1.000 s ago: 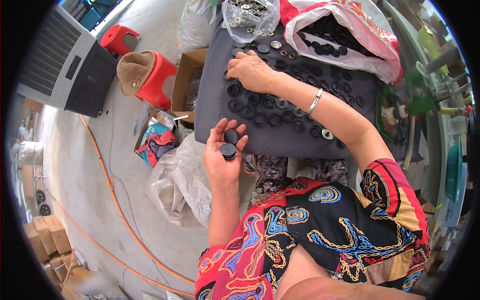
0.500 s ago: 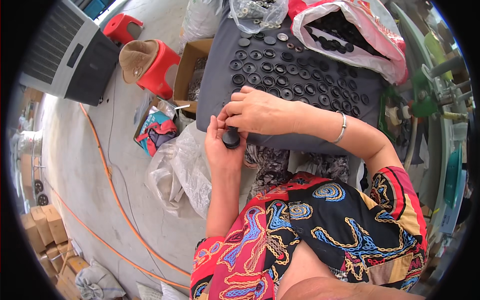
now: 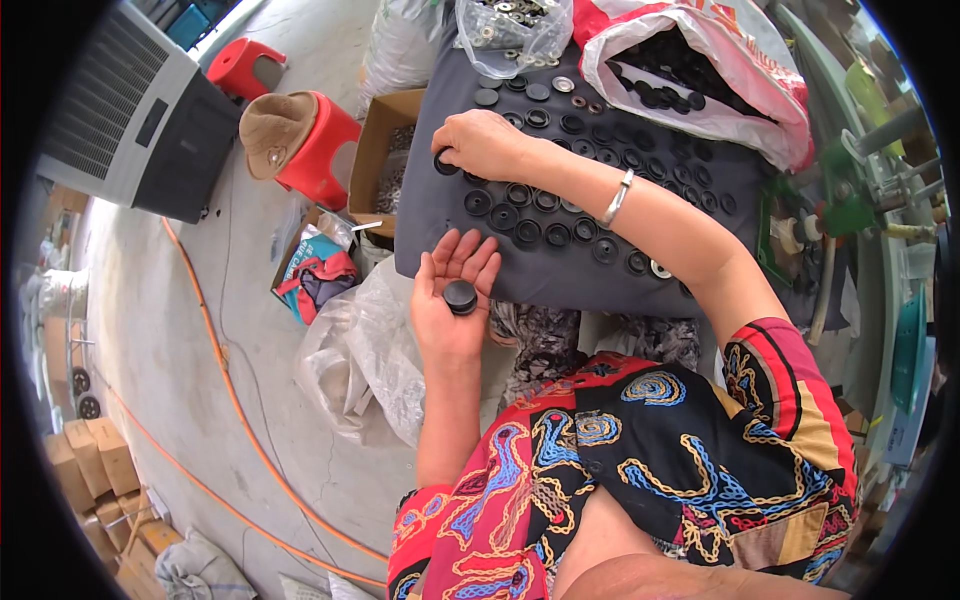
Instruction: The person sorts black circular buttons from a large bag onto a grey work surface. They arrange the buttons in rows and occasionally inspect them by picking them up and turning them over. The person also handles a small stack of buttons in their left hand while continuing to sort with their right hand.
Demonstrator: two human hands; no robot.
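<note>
My left hand (image 3: 455,300) is turned palm up near the front left corner of the dark cloth-covered table (image 3: 430,222). Its fingers are loosely stretched, and a small black round cap (image 3: 460,297), perhaps more than one stacked, rests in the palm. At the table's left side, my right hand (image 3: 483,143) pinches a black round disc (image 3: 446,163) at the end of the rows. Its fingertips partly cover that disc. Several rows of black ring-shaped discs (image 3: 557,235) lie flat on the cloth, some hidden under my right forearm.
At the table's back are a clear bag of metal rings (image 3: 512,25) and a red-and-white sack of black parts (image 3: 790,100). A cardboard box (image 3: 375,150) and red stool with a hat (image 3: 325,150) stand left. Green machinery (image 3: 850,180) is at right.
My right hand has moved from my left hand forward to the far-left discs. My left fingers have uncurled, showing the cap in the palm.
</note>
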